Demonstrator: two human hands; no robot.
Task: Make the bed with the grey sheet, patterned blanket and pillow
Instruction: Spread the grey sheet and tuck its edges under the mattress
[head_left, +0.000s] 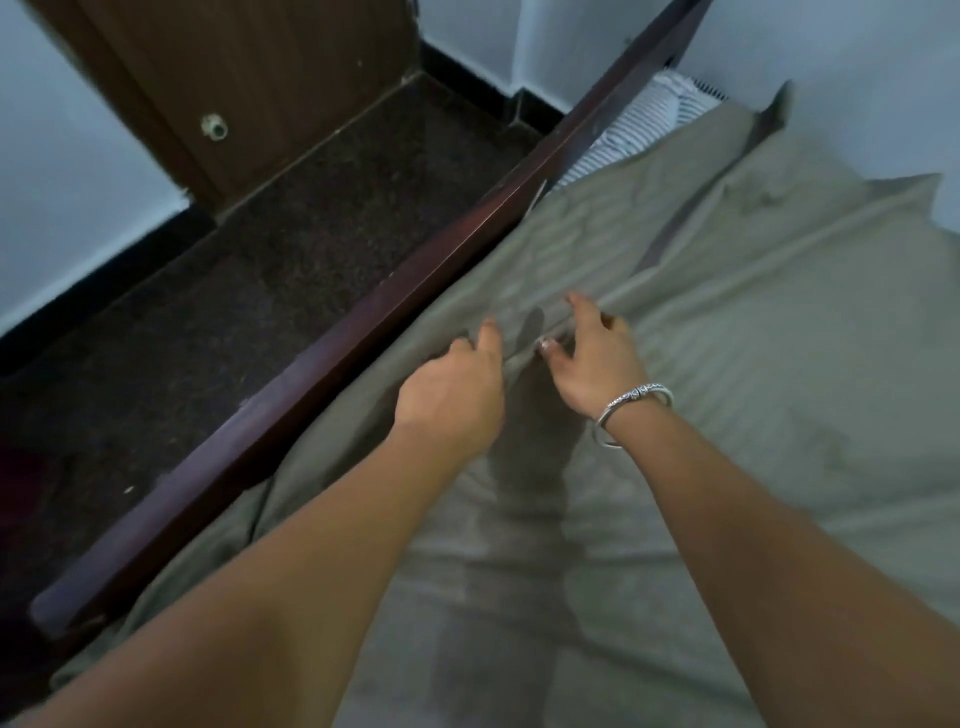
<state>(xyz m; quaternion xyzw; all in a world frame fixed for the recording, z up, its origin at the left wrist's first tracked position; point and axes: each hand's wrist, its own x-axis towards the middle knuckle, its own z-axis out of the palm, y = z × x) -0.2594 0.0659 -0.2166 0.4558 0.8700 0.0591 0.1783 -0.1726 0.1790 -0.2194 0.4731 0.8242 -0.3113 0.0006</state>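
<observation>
The grey sheet (753, 322) lies spread over the bed, wrinkled near the left side. My left hand (452, 395) is on the sheet close to the bed's left edge, fingers curled down into a fold of it. Just to its right, my right hand (592, 358), with a silver bangle on the wrist, rests spread fingers on a raised ridge of the sheet. At the far corner, striped white fabric (639, 119) shows from under the sheet. No patterned blanket is in view.
A dark wooden side rail (311, 353) runs along the bed's left edge. Beyond it are dark speckled floor (260, 249) and a brown door (249, 78). A pale wall (857, 78) borders the bed on the far right.
</observation>
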